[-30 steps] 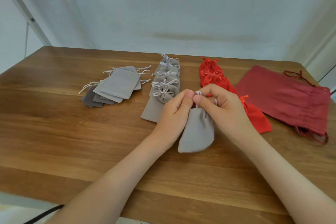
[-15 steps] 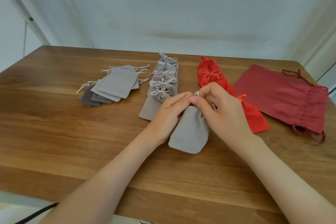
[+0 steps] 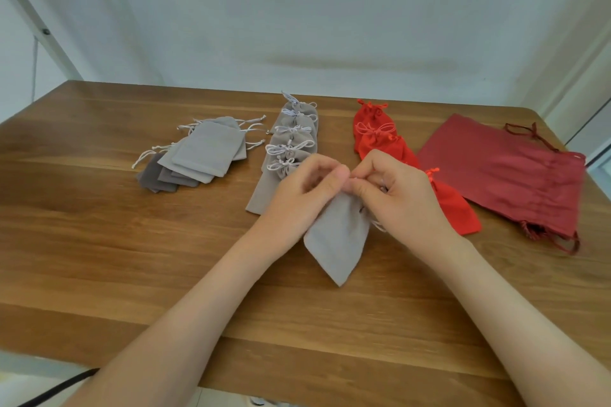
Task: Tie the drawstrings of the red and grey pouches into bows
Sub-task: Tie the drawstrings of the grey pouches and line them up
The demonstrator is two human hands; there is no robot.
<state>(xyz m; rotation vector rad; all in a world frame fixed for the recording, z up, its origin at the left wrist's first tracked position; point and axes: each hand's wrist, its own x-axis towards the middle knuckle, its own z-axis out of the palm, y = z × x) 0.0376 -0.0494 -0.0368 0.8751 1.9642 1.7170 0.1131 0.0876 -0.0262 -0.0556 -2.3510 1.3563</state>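
Grey pouch [image 3: 337,241] sits at table [image 3: 99,241] centre. Its neck is lifted toward 12 o'clock, one bottom corner points to 6, and the body lies slack on the wood.

L hand [image 3: 304,188]: fingers curled, thumb + index tips pinching the pouch neck from the 9 o'clock side.
R hand [image 3: 396,195]: fingers curled, thumb + index pinching the same spot from the 3 o'clock side. The tips of both hands touch. There's motion blur at the pinch, so can't tell cord from fabric there. A bit of white cord [image 3: 377,225] shows under the R palm, just beside the pouch edge.

Positions rel. to the held pouch:
- 11 o'clock: tied grey row [image 3: 291,142], overlapping, white bows up, running toward the far edge. Its near end is partly hidden behind the L hand.
- 10 o'clock: grey stack [image 3: 205,152], flat and fanned, cords loose. Darker grey ones at the bottom. Well apart from the hands.
- 1 o'clock: red row [image 3: 380,139], overlapping, bows visible. R hand covers the middle part, and the nearest one pokes out at 3 o'clock.
- 2 o'clock: dark-red bags [image 3: 502,172], larger, flat, cords trailing, just beside the red row.

Black cable [image 3: 59,387] is below the table edge at 7 o'clock.
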